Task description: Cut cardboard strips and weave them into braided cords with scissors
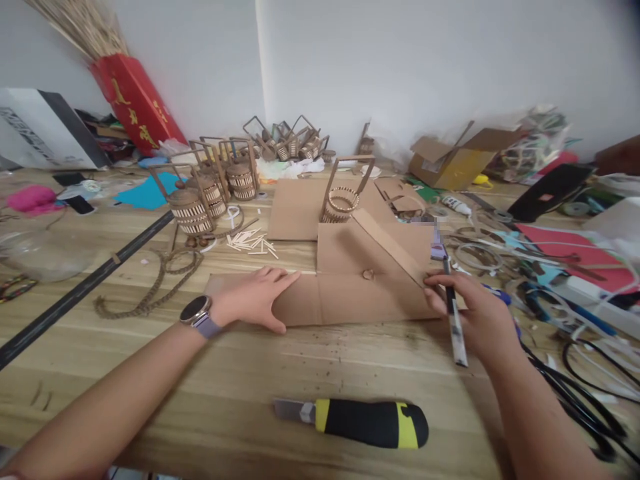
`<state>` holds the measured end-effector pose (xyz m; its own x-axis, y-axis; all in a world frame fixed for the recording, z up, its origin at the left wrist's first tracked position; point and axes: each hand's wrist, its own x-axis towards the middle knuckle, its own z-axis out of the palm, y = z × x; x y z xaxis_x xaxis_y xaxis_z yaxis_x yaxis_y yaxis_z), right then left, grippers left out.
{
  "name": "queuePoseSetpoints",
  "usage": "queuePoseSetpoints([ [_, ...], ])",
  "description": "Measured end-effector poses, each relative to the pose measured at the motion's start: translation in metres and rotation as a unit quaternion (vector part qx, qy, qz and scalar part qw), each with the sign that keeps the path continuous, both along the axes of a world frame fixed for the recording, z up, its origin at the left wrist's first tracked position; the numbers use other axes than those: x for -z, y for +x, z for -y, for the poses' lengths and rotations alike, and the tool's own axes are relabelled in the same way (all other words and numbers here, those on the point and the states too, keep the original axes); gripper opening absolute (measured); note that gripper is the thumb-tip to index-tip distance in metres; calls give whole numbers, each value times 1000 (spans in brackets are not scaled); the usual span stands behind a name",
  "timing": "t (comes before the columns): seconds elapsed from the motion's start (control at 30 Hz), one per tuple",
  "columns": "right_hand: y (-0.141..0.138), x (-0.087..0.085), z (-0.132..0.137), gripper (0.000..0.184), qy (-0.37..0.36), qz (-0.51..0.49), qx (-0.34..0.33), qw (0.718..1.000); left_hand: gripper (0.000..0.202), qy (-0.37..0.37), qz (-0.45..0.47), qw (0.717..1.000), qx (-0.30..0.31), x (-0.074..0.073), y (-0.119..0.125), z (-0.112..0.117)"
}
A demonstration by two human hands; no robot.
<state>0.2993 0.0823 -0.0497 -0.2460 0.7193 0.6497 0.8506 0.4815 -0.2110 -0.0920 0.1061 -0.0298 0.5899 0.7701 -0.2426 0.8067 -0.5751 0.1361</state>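
Cluttered wooden table (200, 400). Left hand (257, 297) lies open and flat, pinning the cardboard sheet (350, 293) that spans between both hands. Right hand (475, 313) grips a pen-like tool (455, 327) at the sheet's right end. Judged step: marking the sheet. The next stroke calls for firm hold-down.

Gold characters, too blurred to read, on the tilted red cardboard box (134, 101); illegible grey lettering on the white-and-black box (31, 130).
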Motion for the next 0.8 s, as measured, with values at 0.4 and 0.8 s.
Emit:
queuePoseSetpoints([
  [0.4, -29, 4, 2, 17, 8, 48, -95, 994, 87, 125, 58, 990, 30, 9, 24, 8],
  [0.8, -138, 19, -18, 18, -119, 152, -285, 939, 40, 125, 113, 986, -21, 2, -30, 36],
])
